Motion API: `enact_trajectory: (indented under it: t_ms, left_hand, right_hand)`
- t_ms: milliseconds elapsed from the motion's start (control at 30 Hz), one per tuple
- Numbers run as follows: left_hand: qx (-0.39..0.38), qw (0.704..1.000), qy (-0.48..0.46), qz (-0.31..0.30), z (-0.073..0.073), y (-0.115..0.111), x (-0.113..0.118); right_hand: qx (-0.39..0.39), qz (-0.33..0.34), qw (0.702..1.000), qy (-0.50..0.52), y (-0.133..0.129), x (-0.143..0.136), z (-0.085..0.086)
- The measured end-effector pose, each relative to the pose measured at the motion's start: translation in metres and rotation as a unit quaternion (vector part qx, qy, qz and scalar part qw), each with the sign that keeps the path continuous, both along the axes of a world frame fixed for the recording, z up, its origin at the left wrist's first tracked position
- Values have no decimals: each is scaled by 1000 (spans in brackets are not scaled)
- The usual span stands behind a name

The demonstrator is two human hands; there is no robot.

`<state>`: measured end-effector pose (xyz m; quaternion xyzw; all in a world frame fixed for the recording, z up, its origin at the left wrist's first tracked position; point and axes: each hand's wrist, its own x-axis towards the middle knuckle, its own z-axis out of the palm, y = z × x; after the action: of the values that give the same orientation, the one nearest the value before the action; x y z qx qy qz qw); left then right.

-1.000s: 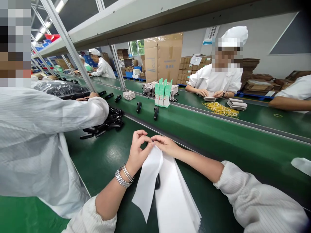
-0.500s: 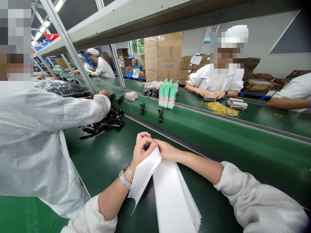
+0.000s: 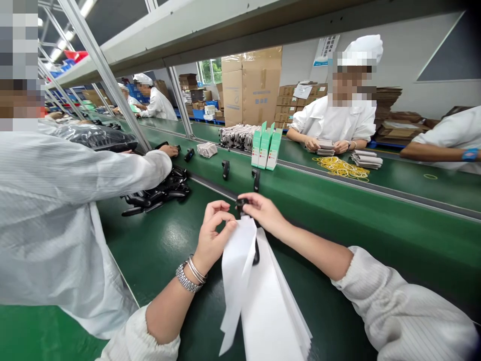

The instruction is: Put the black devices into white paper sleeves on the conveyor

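Observation:
My left hand (image 3: pixel 214 233) pinches the top end of a white paper strip (image 3: pixel 238 255), which hangs down toward me. Just to its right, my right hand (image 3: pixel 267 214) grips a small black device (image 3: pixel 241 204) by the fingertips, at the strip's upper edge. Below both hands a fanned stack of long white strips (image 3: pixel 274 306) lies on the green work surface. Part of a black object (image 3: pixel 256 254) shows between the held strip and the stack; the rest of it is covered.
Black devices (image 3: pixel 256 179) and upright green-white boxes (image 3: pixel 265 148) stand on the green belt (image 3: pixel 323 200) ahead. At left, a co-worker's sleeve (image 3: pixel 93 168) reaches over a black pile (image 3: pixel 161 193). Yellow rubber bands (image 3: pixel 341 168) lie before another person. A shelf beam (image 3: pixel 210 37) crosses overhead.
My hands have moved apart, and the black device now shows in my right fingers. The held strip hangs straighter. Boxes and devices on the belt have shifted right.

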<state>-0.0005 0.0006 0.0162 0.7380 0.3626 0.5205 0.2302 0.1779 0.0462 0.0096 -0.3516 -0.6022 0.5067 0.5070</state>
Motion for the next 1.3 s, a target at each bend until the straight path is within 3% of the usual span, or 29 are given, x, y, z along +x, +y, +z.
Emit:
enact_trajectory:
  t_ms: [233, 433, 800, 933, 1067, 1133, 1200, 1300]
  left_hand:
    - [22, 991, 129, -12, -2, 1, 1]
    - [27, 987, 159, -19, -3, 3, 1]
    - [-3, 995, 95, -43, 3, -3, 4]
    - [-12, 999, 33, 23, 2, -2, 1]
    - [-61, 995, -34, 70, -3, 6, -2]
    - [-79, 994, -38, 70, -5, 9, -3]
    - [-93, 993, -14, 72, -6, 13, -5]
    - [-121, 986, 83, 79, -9, 15, -9]
  right_hand:
    - [69, -202, 977, 28, 25, 46, 31]
    - [148, -226, 963, 1, 15, 35, 36]
    - [117, -109, 986, -37, -6, 2, 7]
    - [69, 23, 994, -83, -22, -8, 3]
    - [-56, 202, 974, -81, -40, -16, 6]
    - [-110, 227, 967, -27, -42, -16, 12]
    - [-121, 163, 978, 41, -36, -7, 23]
    - [-52, -27, 998, 21, -9, 28, 40]
